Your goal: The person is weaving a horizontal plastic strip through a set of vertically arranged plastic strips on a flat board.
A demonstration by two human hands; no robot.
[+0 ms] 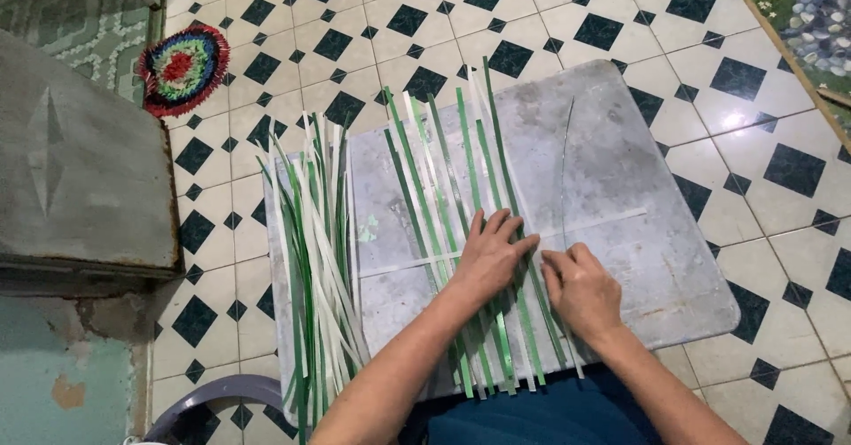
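My left hand (490, 257) lies flat with fingers spread on a row of green and white strips (443, 179) laid lengthwise on a grey board (620, 170). My right hand (581, 290) sits just to its right, fingertips pinched at a white cross strip (612, 222) that runs sideways through the row. A single thin dark strip (565, 157) stands apart on the right of the row.
A loose pile of green and white strips (315, 259) lies along the board's left edge. A grey metal box (80, 170) stands at the left, a round multicoloured mat (182, 66) beyond it. Black-and-white tiled floor (753, 73) surrounds the board.
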